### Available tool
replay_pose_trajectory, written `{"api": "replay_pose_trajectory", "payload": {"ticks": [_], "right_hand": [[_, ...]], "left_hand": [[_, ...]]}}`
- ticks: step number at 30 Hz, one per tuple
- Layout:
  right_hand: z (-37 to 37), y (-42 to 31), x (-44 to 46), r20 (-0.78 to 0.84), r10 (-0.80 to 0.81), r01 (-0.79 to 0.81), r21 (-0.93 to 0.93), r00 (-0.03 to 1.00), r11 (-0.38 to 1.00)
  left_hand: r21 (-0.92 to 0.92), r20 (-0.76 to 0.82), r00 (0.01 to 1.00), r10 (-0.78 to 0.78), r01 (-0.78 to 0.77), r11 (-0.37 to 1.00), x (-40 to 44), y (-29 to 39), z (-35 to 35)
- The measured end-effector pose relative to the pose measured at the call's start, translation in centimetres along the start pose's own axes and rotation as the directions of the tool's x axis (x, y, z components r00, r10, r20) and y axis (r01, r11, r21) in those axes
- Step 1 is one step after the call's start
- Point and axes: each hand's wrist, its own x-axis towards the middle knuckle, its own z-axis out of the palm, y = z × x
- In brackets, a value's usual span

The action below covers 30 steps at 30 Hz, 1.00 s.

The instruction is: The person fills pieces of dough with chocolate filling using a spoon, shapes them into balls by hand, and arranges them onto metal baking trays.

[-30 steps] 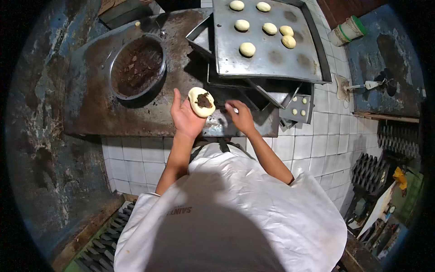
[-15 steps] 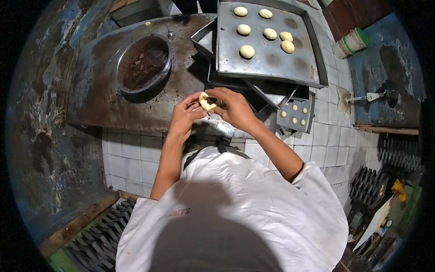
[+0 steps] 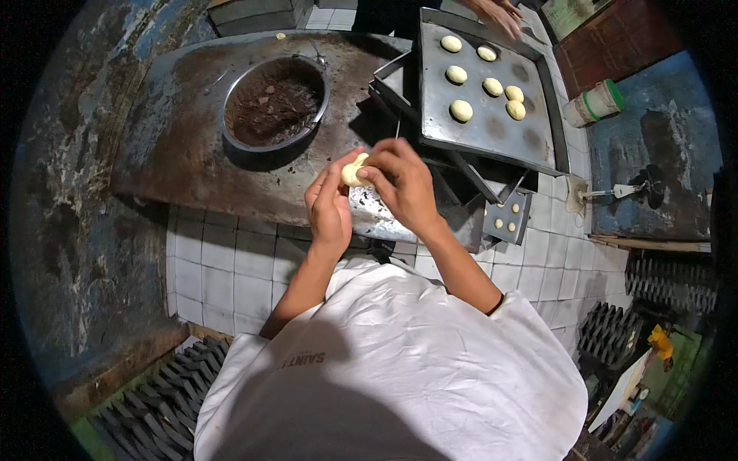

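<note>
A piece of pale yellow dough (image 3: 354, 174) is held over the table's front edge between both my hands. My left hand (image 3: 328, 206) cups it from the left with the fingers curled around it. From the right, my right hand (image 3: 405, 188) pinches the dough's upper side with thumb and fingers. No dark filling shows in the dough now. Left of my hands, a metal bowl (image 3: 227, 123) of dark brown crumbly filling (image 3: 269, 104) sits on the table, a utensil handle at its rim. Several round dough balls (image 3: 461, 111) lie on the metal tray (image 3: 477, 132) to the right.
The worn metal table (image 3: 165, 165) spans the front. More trays (image 3: 492, 180) are stacked crookedly under the top one, and a lower tray (image 3: 503, 238) holds small dough balls. Another person's hand (image 3: 503, 17) is at the tray's far edge. A white bucket (image 3: 592, 105) stands right.
The dough, earlier open with dark filling showing, is now folded closed between my fingers. Another person's hand has appeared beyond the tray. The view has shifted, moving bowl and tray rightward.
</note>
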Motion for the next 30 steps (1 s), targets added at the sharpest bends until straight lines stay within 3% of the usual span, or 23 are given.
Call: {"api": "replay_pose_trajectory", "payload": {"ticks": [1, 3, 4, 6, 9, 10, 11, 13, 15, 17, 18, 19, 21, 23, 25, 27, 29, 30], "right_hand": [[0.3, -0.5, 0.4, -0.043, 0.075, -0.072, 0.062, 0.996, 0.995], [1.5, -1.6, 1.2, -0.036, 0.288, -0.258, 0.349, 0.957, 0.901], [1.9, -2.0, 1.4, -0.026, 0.357, -0.311, 0.436, 0.934, 0.844], [2.7, -1.9, 1.4, 0.148, 0.452, -0.470, 0.421, 0.880, 0.776], [4.6, -3.2, 1.7, 0.028, 0.407, -0.386, 0.379, 0.913, 0.841], [5.6, -4.1, 1.8, -0.057, 0.265, -0.215, 0.435, 0.963, 0.874], [5.9, -4.9, 1.9, -0.063, 0.266, -0.214, 0.432, 0.962, 0.876], [6.5, -6.3, 1.9, -0.038, 0.200, -0.188, 0.216, 0.979, 0.958], [7.2, -5.5, 1.8, -0.023, 0.281, -0.271, 0.200, 0.959, 0.942], [7.8, -5.2, 2.3, -0.150, 0.139, -0.148, -0.050, 0.979, 0.988], [7.9, -6.6, 3.0, -0.184, 0.227, -0.206, 0.125, 0.956, 0.970], [8.2, -6.7, 3.1, -0.195, 0.228, -0.207, 0.122, 0.954, 0.971], [8.7, -6.2, 3.3, 0.029, 0.415, -0.357, 0.564, 0.909, 0.745], [9.3, -5.4, 2.5, 0.082, 0.476, -0.430, 0.582, 0.875, 0.690], [9.9, -6.0, 2.5, -0.112, 0.485, -0.396, 0.434, 0.867, 0.809], [10.6, -7.9, 2.3, -0.124, 0.494, -0.378, 0.494, 0.860, 0.783], [10.6, -9.5, 2.2, -0.170, 0.210, -0.186, 0.145, 0.963, 0.972], [11.1, -9.2, 1.8, -0.169, 0.150, -0.153, -0.004, 0.974, 0.988]], "left_hand": [[-0.007, 0.006, 1.000, -0.003, 0.003, 1.000, 0.0, 0.9, -0.2], [0.001, 0.218, 0.975, 0.037, -0.038, 0.999, 0.4, 2.2, -0.8], [-0.012, 0.206, 0.979, -0.001, 0.004, 1.000, 0.6, 2.4, -1.1], [-0.070, 0.134, 0.990, -0.033, 0.043, 0.997, 1.3, 3.0, -1.7], [-0.161, 0.013, 0.993, -0.114, 0.115, 0.980, 2.7, 3.1, -4.2], [-0.199, -0.033, 0.987, -0.158, 0.149, 0.969, 3.2, 3.1, -5.2], [-0.199, -0.026, 0.986, -0.162, 0.153, 0.968, 3.6, 3.0, -6.1], [-0.197, -0.004, 0.989, -0.150, 0.146, 0.969, 3.9, 4.0, -6.7], [-0.169, 0.035, 0.989, -0.144, 0.148, 0.974, 4.0, 4.2, -7.0], [-0.148, 0.128, 0.986, -0.105, 0.123, 0.981, 4.1, 4.7, -6.9], [-0.146, 0.138, 0.985, -0.108, 0.128, 0.981, 4.1, 5.3, -6.8], [-0.148, 0.190, 0.975, -0.118, 0.147, 0.978, 4.1, 6.1, -6.6], [-0.148, 0.250, 0.959, -0.132, 0.172, 0.974, 3.9, 7.3, -6.5], [-0.163, 0.289, 0.948, -0.135, 0.188, 0.969, 3.7, 7.9, -6.7], [-0.189, 0.235, 0.948, -0.213, 0.259, 0.947, 3.8, 7.0, -8.1], [-0.218, 0.183, 0.941, -0.284, 0.320, 0.922, 4.0, 6.9, -9.0], [-0.215, 0.100, 0.944, -0.314, 0.328, 0.920, 4.2, 7.3, -9.4], [-0.219, 0.103, 0.947, -0.303, 0.319, 0.922, 4.2, 7.6, -9.3]]}}
